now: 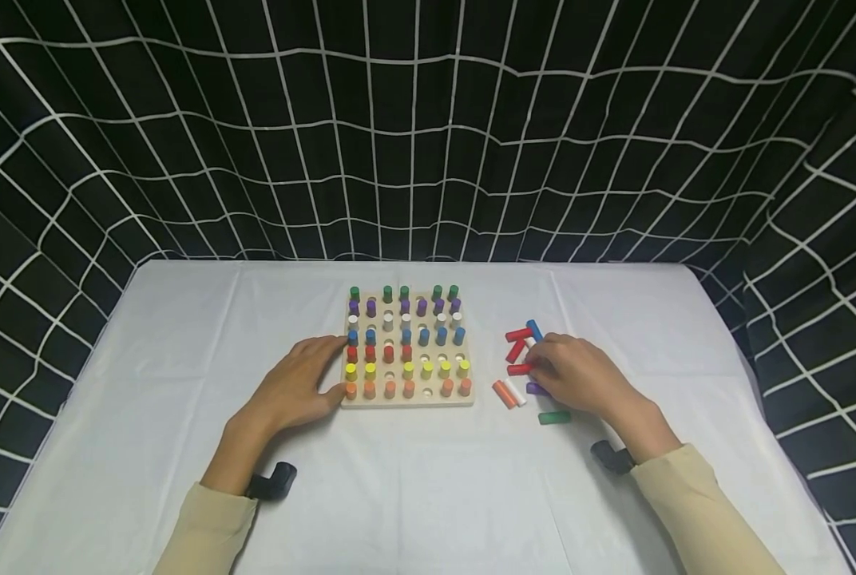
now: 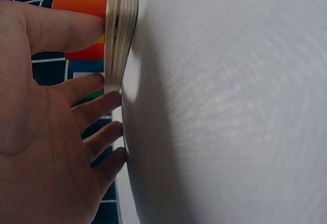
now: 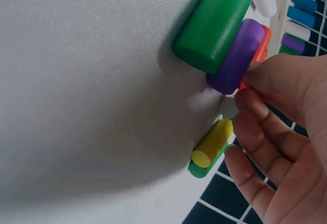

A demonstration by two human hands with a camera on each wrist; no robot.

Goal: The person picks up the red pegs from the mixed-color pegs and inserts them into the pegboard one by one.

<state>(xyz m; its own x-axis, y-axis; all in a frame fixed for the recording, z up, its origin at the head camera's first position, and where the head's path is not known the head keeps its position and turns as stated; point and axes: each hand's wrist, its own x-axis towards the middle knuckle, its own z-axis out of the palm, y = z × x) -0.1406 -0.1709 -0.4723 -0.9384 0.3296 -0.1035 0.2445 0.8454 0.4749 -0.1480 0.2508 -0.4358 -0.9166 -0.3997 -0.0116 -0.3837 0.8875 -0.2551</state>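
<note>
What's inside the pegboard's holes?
Upright in the pegboard, far row to near: green pegs, purple pegs, white pegs, blue pegs, red pegs, yellow pegs, orange pegs. Some holes are empty. The pegs' lower ends are hidden in the wood.

One pegboard (image 1: 406,403), forty-nine pegs (image 1: 408,372), two grips (image 1: 575,374).

- No text, label, brand, number or sign can be read in any of the 3 views.
</note>
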